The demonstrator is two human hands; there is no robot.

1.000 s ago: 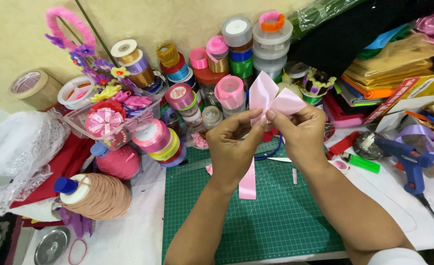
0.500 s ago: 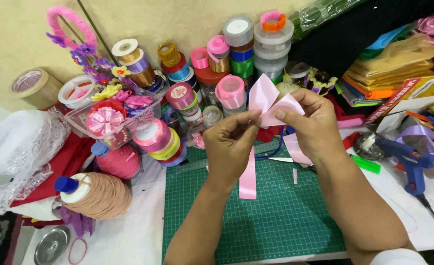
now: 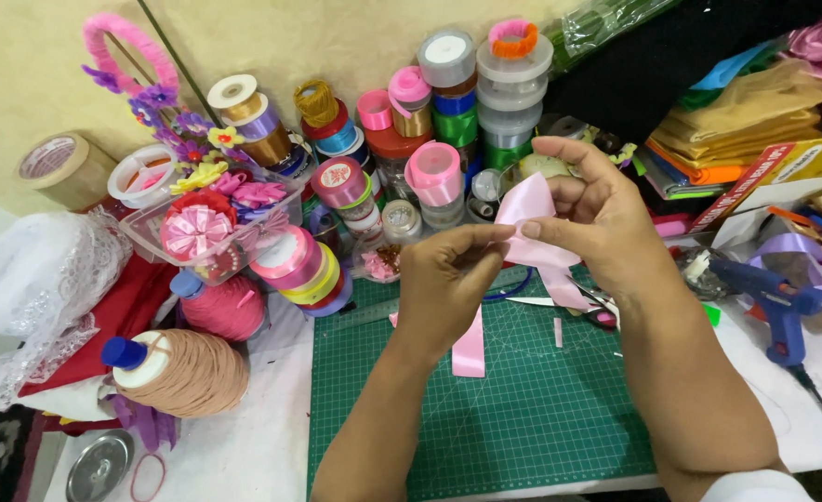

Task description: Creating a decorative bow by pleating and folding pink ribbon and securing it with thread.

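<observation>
The left hand (image 3: 448,279) is curled nearly closed, thumb and forefinger pinched on the middle of a pink ribbon (image 3: 527,223), while the right hand (image 3: 597,218) is half closed around the same ribbon, its forefinger laid across the fold and its thumb behind it (the thumb tip is hidden by the satin). The ribbon is held in the air above the far edge of the green cutting mat (image 3: 523,418), at about 12 o'clock from the mat's middle. Its folded loop rises from the pinch towards 1 o'clock, and two tails fall away: one hangs straight down towards 6 o'clock, ending over the mat just below the left wrist, the other slants towards 4 o'clock under the right palm. The ribbon's long axis therefore runs roughly up and down, from loop tip to hanging tail. Just beside the right wrist, at 3 o'clock from the pinch, scissors (image 3: 578,302) lie on the mat. Further out at 3 o'clock rests a blue glue gun (image 3: 774,297). Stacked ribbon spools (image 3: 434,172) stand behind the hands at 11 o'clock, and a cone of tan thread (image 3: 183,372) lies at 8 o'clock, well apart.
</observation>
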